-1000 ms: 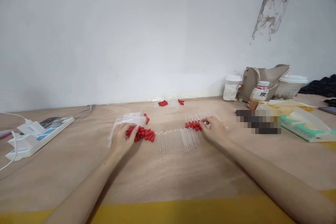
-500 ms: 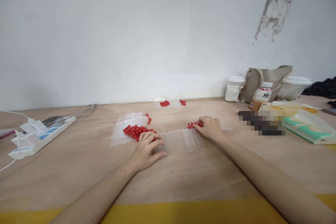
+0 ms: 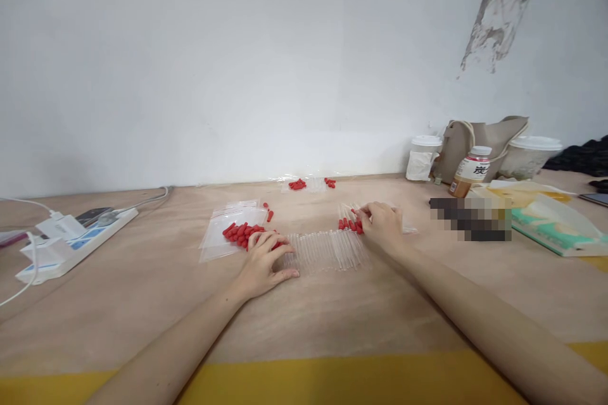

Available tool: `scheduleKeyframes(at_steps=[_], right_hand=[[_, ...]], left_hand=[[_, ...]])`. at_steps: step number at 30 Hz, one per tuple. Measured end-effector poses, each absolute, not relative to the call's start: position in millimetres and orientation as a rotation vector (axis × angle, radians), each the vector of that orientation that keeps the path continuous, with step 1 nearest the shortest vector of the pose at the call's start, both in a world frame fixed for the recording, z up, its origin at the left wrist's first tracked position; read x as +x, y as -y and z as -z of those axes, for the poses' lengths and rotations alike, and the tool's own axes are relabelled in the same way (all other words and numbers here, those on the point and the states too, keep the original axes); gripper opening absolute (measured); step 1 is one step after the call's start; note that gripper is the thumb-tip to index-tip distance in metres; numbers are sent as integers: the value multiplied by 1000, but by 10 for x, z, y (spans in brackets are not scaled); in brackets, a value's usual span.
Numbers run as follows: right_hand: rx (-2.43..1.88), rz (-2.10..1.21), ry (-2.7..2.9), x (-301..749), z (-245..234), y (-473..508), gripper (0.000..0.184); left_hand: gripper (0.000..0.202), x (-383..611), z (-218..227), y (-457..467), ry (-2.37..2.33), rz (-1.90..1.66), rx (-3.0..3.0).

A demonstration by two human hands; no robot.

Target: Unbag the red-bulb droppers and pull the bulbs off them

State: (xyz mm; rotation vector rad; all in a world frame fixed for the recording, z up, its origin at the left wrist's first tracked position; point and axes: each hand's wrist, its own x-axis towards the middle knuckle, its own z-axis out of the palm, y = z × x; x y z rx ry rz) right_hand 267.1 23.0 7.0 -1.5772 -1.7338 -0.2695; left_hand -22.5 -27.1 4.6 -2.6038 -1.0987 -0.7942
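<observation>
A row of clear plastic tubes lies across the middle of the brown table. My left hand rests at the row's left end, fingers curled over a pile of small red caps. My right hand sits at the row's right end, fingers pinched at a smaller cluster of red caps; what they grip is too small to make out. Clear zip bags lie under and behind the left pile.
More red caps and clear bags lie by the wall. A white power strip with chargers sits at the left. Cups, a bottle, a beige bag and books crowd the right. A yellow band edges the table front.
My left hand slid right from the bags and cap pile to the left end of the tube row. My right hand stayed at the right cap cluster, shifting slightly.
</observation>
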Motion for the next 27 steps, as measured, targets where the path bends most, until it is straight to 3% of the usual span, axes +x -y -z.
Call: scheduleKeyframes(at_steps=[8, 13, 20, 27], right_hand=[[-1172, -267, 1722, 2633, -38, -20, 18], [-962, -88, 2008, 2437, 117, 321, 9], [-879, -29, 2159, 2307, 139, 497, 12], [-897, 216, 2149, 2206, 174, 481, 18]], left_hand=[[38, -244, -41, 288, 1139, 886, -2492], [38, -77, -9, 376, 1032, 1012, -2339], [15, 49, 59, 432, 875, 905, -2388], [18, 86, 75, 437, 834, 835, -2381]])
